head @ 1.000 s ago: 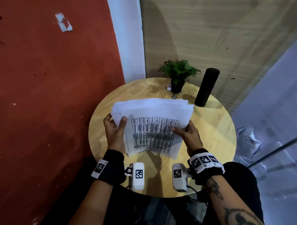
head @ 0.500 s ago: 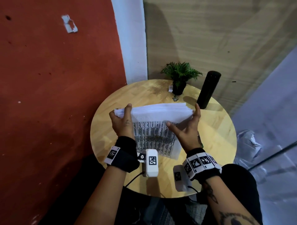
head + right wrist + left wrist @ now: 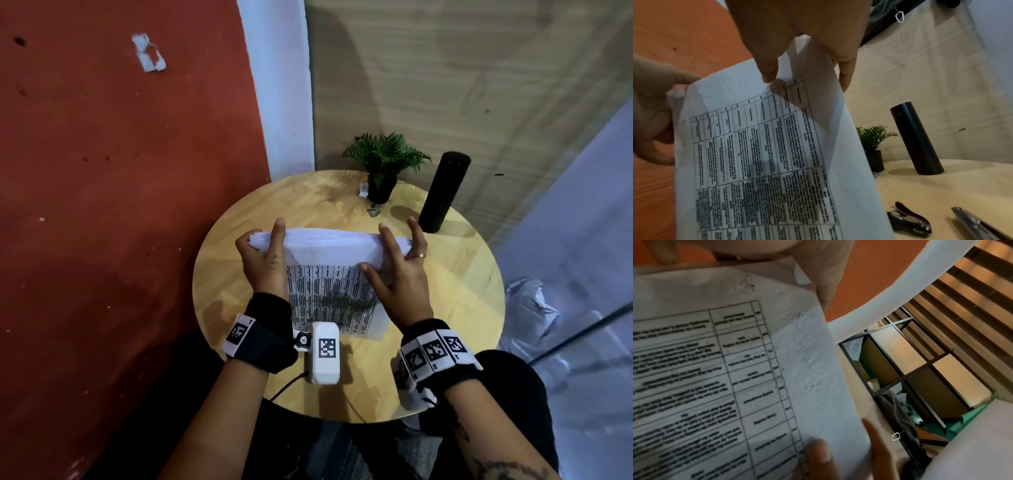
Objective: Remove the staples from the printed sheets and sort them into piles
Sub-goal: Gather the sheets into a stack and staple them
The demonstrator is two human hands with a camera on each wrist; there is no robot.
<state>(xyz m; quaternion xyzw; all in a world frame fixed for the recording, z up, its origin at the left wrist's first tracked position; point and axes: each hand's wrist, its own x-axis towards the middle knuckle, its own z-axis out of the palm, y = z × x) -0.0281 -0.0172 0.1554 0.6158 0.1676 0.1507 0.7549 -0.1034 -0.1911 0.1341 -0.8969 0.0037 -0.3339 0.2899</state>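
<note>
The stack of printed sheets [image 3: 334,245] is held upright over the tabletop [image 3: 236,274] between both hands. The left hand [image 3: 263,267] curls round one upper corner, and the right hand [image 3: 400,279] clasps the other, thumb in front and fingers splayed over the top. Easing both clasps slightly and tapping the lower edge down should square the sheets, with the staple remover [image 3: 908,218] just outside the right hand.

Your head camera looked down on the table [image 3: 445,308]; both wrist cameras faced the same sheets [image 3: 735,369] from close by.
</note>
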